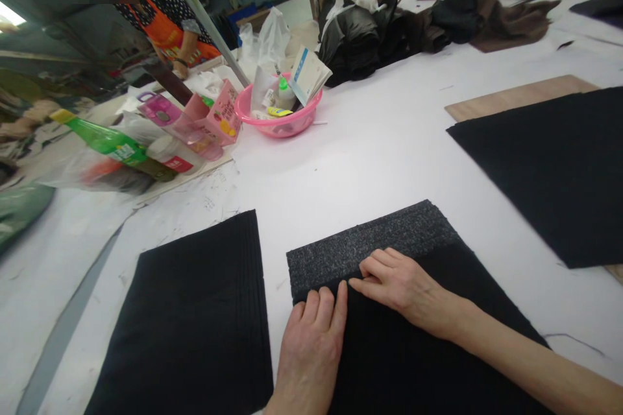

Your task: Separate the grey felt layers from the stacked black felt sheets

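Note:
A black fabric panel point(413, 350) lies in front of me, with a speckled dark grey strip point(341, 249) across its far end. My left hand point(314, 337) rests at the line where black meets grey, its fingers bent and closed on the cloth. Just to its right, my right hand point(402, 282) pinches the same line, thumb and forefinger close to the left fingertips. How much cloth sits under the fingers is hidden. Left of the panel lies a neat stack of black fabric pieces point(189, 318), layered along its right side.
More black fabric point(549, 168) lies on a brown board point(520, 97) at the right. On the white table point(370, 168) stand a pink basin point(277, 126) of small items, a green bottle point(117, 146) and dark bundled cloth point(360, 39). Behind, a person in an orange apron point(165, 32) is at work.

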`<move>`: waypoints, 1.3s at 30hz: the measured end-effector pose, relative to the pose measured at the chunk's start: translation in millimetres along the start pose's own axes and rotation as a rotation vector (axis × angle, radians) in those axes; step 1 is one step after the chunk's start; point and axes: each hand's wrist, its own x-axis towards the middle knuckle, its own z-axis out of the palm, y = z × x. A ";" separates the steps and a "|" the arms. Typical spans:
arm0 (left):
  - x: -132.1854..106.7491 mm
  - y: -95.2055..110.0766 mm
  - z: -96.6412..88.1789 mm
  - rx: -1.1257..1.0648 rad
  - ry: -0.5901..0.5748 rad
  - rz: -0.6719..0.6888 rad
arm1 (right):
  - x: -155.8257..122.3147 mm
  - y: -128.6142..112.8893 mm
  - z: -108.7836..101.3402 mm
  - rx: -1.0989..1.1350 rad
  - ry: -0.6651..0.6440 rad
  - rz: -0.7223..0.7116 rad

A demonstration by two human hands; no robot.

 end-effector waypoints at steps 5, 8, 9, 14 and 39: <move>5.2 4.6 8.7 -0.059 0.079 0.024 | -1.0 7.5 -5.4 0.052 -0.027 -0.011; 7.2 4.0 9.3 -0.078 0.062 0.076 | -5.0 17.3 -11.7 0.091 -0.068 -0.040; 7.9 3.3 8.6 -0.082 0.041 0.089 | -7.0 20.8 -13.7 0.100 -0.078 -0.044; 10.6 -0.1 6.0 -0.077 -0.020 0.103 | -18.6 32.8 -21.6 0.130 -0.105 -0.017; 33.3 1.0 5.6 -0.092 -0.050 0.195 | -32.3 38.2 -23.6 0.126 -0.075 0.039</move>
